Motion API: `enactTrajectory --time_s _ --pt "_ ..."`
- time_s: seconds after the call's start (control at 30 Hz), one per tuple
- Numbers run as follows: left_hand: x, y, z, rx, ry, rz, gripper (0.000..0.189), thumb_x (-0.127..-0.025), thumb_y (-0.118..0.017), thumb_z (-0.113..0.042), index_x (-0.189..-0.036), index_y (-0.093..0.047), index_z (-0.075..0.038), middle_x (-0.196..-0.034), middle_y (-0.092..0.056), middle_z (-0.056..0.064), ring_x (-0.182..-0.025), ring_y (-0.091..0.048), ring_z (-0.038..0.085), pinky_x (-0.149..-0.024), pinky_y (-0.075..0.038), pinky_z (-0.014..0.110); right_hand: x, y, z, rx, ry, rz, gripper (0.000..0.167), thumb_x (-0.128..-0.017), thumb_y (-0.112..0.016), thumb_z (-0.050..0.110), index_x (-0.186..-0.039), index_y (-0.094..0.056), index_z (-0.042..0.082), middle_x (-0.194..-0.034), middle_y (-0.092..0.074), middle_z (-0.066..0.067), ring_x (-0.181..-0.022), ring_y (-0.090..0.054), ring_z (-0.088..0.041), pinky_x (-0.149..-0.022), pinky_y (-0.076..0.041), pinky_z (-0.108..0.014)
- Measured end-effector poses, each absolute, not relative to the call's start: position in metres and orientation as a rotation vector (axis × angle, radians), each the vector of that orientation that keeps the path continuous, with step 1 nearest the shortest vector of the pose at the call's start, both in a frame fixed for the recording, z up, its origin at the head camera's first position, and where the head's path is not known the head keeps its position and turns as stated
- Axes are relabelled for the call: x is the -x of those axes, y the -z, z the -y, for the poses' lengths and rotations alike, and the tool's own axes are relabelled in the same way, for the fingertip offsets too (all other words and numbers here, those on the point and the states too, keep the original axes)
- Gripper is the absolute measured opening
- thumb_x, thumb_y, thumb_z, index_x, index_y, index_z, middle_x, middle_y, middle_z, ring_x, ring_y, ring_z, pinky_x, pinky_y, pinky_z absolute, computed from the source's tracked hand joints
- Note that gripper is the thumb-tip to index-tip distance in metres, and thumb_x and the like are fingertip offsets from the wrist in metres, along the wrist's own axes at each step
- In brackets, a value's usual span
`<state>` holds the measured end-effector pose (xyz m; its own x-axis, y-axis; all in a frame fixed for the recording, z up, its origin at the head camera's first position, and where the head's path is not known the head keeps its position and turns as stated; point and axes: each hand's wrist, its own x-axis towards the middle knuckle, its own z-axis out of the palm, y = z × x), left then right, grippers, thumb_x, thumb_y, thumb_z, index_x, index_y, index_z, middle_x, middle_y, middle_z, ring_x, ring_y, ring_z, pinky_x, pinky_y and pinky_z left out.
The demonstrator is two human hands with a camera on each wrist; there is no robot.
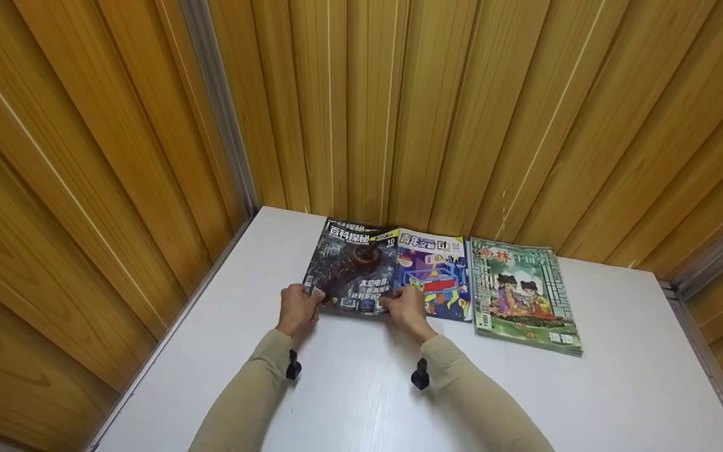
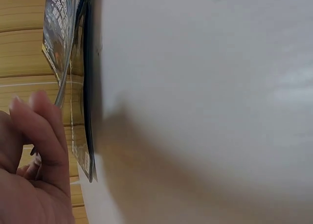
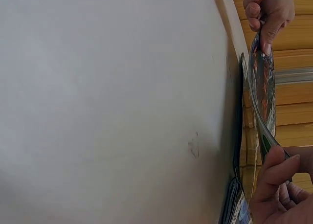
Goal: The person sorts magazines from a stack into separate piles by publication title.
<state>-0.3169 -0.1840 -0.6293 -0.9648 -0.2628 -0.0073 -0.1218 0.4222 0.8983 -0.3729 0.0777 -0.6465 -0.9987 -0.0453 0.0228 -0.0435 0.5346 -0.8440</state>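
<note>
A dark magazine (image 1: pixel 352 270) with white title lettering and a yellow corner is held by its near corners. My left hand (image 1: pixel 299 309) pinches the left corner between thumb and fingers, and my right hand (image 1: pixel 407 309) pinches the right one. In the right wrist view the held magazine (image 3: pixel 264 92) sags between both hands, raised above another magazine (image 3: pixel 238 121) lying on the table. The top edge of that lower magazine (image 1: pixel 348 226) peeks out behind the held one, with similar lettering. Right beside my right hand lies a purple and blue magazine (image 1: pixel 435 282).
Farther right, a stack of green magazines (image 1: pixel 524 295) with two cartoon figures lies on the white table (image 1: pixel 349 389). Wood-patterned panels (image 1: pixel 368 113) rise behind the table and along its left side (image 1: pixel 85 188). Black wrist mounts (image 1: pixel 420 376) sit on both sleeves.
</note>
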Motion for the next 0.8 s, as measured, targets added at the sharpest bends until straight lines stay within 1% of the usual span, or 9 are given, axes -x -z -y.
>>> enactTrajectory --time_s 0.07,0.13,0.3,0.33,0.43,0.53,0.67,0.73,0.8 --pt "0.323 0.629 0.185 -0.361 1.588 2.527 0.023 -0.102 -0.074 -0.009 -0.082 -0.069 0.000 -0.056 -0.063 0.002 -0.041 -0.057 0.012 -0.042 -0.040 0.023 0.392 0.660 -0.077 0.085 1.477 -2.769 0.048 -0.087 -0.085 0.017 -0.052 -0.053 0.018 -0.049 -0.048 0.010 -0.050 -0.043 -0.009 -0.048 -0.033 -0.028" --pt "0.329 0.629 0.186 -0.366 1.596 2.522 0.022 -0.103 -0.073 -0.009 -0.082 -0.069 0.000 -0.057 -0.063 0.002 -0.042 -0.057 0.011 -0.043 -0.042 0.023 0.401 0.663 -0.076 0.108 1.451 -2.789 0.047 -0.087 -0.087 0.019 -0.052 -0.056 0.017 -0.049 -0.049 0.009 -0.049 -0.044 -0.009 -0.048 -0.034 -0.028" --pt "0.342 0.632 0.193 -0.354 1.579 2.517 0.025 -0.102 -0.072 -0.007 -0.078 -0.068 -0.001 -0.051 -0.062 0.002 -0.039 -0.057 0.012 -0.043 -0.043 0.024 0.422 0.668 -0.070 0.106 1.413 -2.772 0.044 -0.088 -0.087 0.022 -0.054 -0.059 0.017 -0.050 -0.050 0.008 -0.049 -0.044 -0.010 -0.048 -0.035 -0.028" --pt "0.346 0.638 0.196 -0.326 1.567 2.510 0.026 -0.101 -0.072 -0.006 -0.076 -0.067 -0.001 -0.050 -0.061 0.001 -0.038 -0.057 0.011 -0.042 -0.042 0.024 0.428 0.673 -0.069 0.075 1.396 -2.752 0.043 -0.088 -0.087 0.022 -0.055 -0.060 0.017 -0.051 -0.050 0.009 -0.049 -0.044 -0.009 -0.048 -0.034 -0.027" --pt "0.360 0.654 0.204 -0.275 1.520 2.511 0.027 -0.100 -0.073 -0.005 -0.074 -0.065 -0.001 -0.050 -0.063 0.003 -0.038 -0.059 0.012 -0.042 -0.043 0.026 0.431 0.670 -0.065 0.066 1.398 -2.725 0.036 -0.088 -0.086 0.021 -0.060 -0.065 0.014 -0.054 -0.054 0.006 -0.050 -0.045 -0.011 -0.049 -0.036 -0.029" --pt "0.373 0.661 0.208 -0.300 1.508 2.526 0.026 -0.099 -0.075 -0.006 -0.075 -0.066 0.000 -0.053 -0.065 0.006 -0.040 -0.061 0.016 -0.044 -0.046 0.029 0.433 0.668 -0.061 0.055 1.378 -2.765 0.031 -0.087 -0.086 0.018 -0.063 -0.067 0.010 -0.057 -0.056 0.005 -0.052 -0.047 -0.012 -0.049 -0.037 -0.029" --pt "0.388 0.667 0.208 -0.360 1.463 2.574 0.025 -0.099 -0.076 -0.010 -0.078 -0.069 0.000 -0.055 -0.067 0.009 -0.041 -0.064 0.019 -0.045 -0.049 0.031 0.439 0.673 -0.059 0.027 1.352 -2.869 0.031 -0.083 -0.088 0.017 -0.062 -0.067 0.011 -0.059 -0.058 0.004 -0.055 -0.049 -0.014 -0.049 -0.039 -0.029" --pt "0.397 0.675 0.210 -0.364 1.387 2.603 0.029 -0.099 -0.076 -0.014 -0.073 -0.067 -0.004 -0.054 -0.065 0.005 -0.043 -0.062 0.017 -0.046 -0.047 0.030 0.443 0.676 -0.058 0.020 1.348 -2.907 0.030 -0.082 -0.089 0.018 -0.062 -0.067 0.010 -0.061 -0.060 0.002 -0.058 -0.050 -0.016 -0.051 -0.040 -0.030" --pt "0.402 0.680 0.212 -0.395 1.315 2.631 0.036 -0.098 -0.078 -0.018 -0.067 -0.062 -0.009 -0.054 -0.060 0.000 -0.046 -0.057 0.015 -0.048 -0.044 0.030 0.447 0.679 -0.057 0.017 1.348 -2.927 0.030 -0.081 -0.090 0.019 -0.064 -0.068 0.009 -0.065 -0.063 0.000 -0.061 -0.052 -0.017 -0.053 -0.043 -0.030"
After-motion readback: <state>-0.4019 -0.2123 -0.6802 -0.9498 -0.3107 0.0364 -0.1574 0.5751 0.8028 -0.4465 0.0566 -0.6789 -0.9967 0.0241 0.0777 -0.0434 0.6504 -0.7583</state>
